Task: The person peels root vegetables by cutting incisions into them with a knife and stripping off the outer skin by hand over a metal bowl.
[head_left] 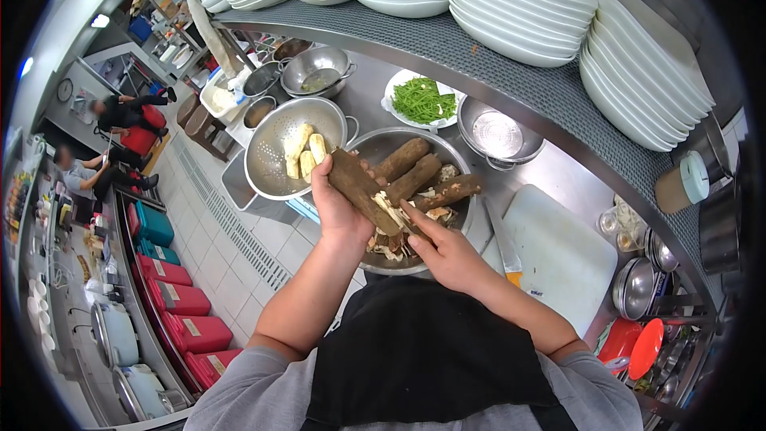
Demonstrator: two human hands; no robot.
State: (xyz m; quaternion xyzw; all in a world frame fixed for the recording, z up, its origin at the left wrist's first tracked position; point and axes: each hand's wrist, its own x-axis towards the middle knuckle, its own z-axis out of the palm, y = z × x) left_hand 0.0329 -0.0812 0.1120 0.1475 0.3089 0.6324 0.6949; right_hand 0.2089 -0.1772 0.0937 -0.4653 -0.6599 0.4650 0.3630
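My left hand (pixel 347 211) is wrapped round a thick brown-skinned root (pixel 363 191), which looks like cassava, held tilted over a steel bowl (pixel 375 267). Pale strips of peel stick out near the root's lower end. At that end is my right hand (pixel 451 254), index finger and thumb bent towards the strips; whatever it grips is hidden. Several more unpeeled roots (pixel 401 160) and loose peelings (pixel 391 247) lie in the bowl. Left of it, a perforated colander (pixel 267 156) holds peeled yellowish pieces (pixel 299 144).
Right of the bowl lie a knife (pixel 503 235) and a white cutting board (pixel 550 251). Chopped greens (pixel 423 100) on a plate and a steel pan (pixel 499 132) stand behind. Stacked white dishes (pixel 519 4) fill the shelf. Two people (pixel 124 112) sit far left.
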